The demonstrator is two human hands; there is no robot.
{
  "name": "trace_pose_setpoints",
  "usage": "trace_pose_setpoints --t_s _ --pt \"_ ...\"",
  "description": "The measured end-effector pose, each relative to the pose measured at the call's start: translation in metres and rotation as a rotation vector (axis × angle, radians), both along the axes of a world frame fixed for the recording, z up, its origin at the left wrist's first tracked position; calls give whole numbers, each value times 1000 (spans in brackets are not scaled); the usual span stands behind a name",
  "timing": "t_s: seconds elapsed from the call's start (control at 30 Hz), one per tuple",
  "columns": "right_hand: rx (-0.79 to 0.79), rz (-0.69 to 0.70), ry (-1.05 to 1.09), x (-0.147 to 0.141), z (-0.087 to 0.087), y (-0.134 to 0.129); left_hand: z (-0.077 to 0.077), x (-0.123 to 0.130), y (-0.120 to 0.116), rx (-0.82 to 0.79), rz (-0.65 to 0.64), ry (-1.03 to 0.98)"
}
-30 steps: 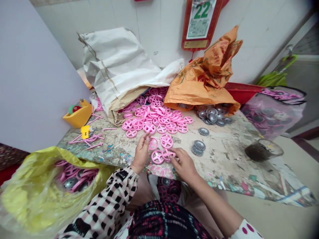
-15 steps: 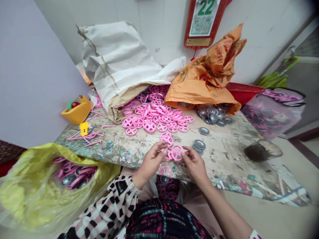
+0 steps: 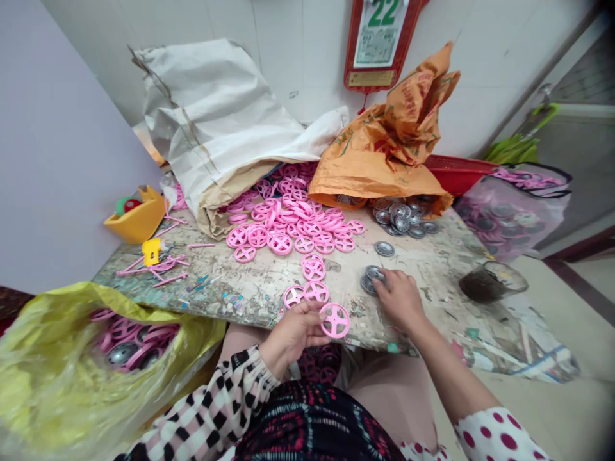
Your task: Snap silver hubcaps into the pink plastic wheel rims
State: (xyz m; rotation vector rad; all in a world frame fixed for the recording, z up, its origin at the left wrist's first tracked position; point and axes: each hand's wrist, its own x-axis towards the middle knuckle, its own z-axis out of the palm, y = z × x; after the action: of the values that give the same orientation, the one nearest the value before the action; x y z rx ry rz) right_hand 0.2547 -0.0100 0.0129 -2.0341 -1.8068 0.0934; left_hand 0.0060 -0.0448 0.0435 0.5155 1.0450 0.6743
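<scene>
Near the front edge of the table, my left hand [image 3: 298, 330] grips a pink spoked wheel [image 3: 335, 320] by its left rim. Two pink wheels [image 3: 316, 292] overlap just beyond that hand, and a couple more [image 3: 313, 266] lie stacked farther back. To the right, my right hand [image 3: 398, 293] has its fingertips closed on a grey hubcap-like disc [image 3: 374, 274], one of a few overlapping on the table. The thumb's contact is partly hidden. A single grey disc [image 3: 384, 248] lies a little behind them.
Pink wheels [image 3: 300, 221] spill from a white sack [image 3: 216, 109]. Grey discs [image 3: 401, 218] lie before an orange bag [image 3: 379, 160]. Pink sticks [image 3: 163, 266] lie left, above a yellow bag [image 3: 48, 358]. A dark cup [image 3: 492, 282] stands right.
My right hand has left the pink wheel and moved right to the grey discs. My left hand now holds the wheel alone, closer to the table's front edge.
</scene>
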Motion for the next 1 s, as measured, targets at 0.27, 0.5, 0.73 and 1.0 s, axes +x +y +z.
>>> trace_pose_setpoints --t_s 0.27,0.5,0.73,1.0 --pt "-136 -24 -333 -1 6 16 -6 9 -4 -105 23 -71" --pt "232 -144 247 -3 16 -10 1 7 -1 -100 103 -175" --pt "210 180 595 -83 26 -75 -1 13 -5 -1 97 -339" --pt "207 167 652 -90 22 -81 6 11 -12 141 102 -183"
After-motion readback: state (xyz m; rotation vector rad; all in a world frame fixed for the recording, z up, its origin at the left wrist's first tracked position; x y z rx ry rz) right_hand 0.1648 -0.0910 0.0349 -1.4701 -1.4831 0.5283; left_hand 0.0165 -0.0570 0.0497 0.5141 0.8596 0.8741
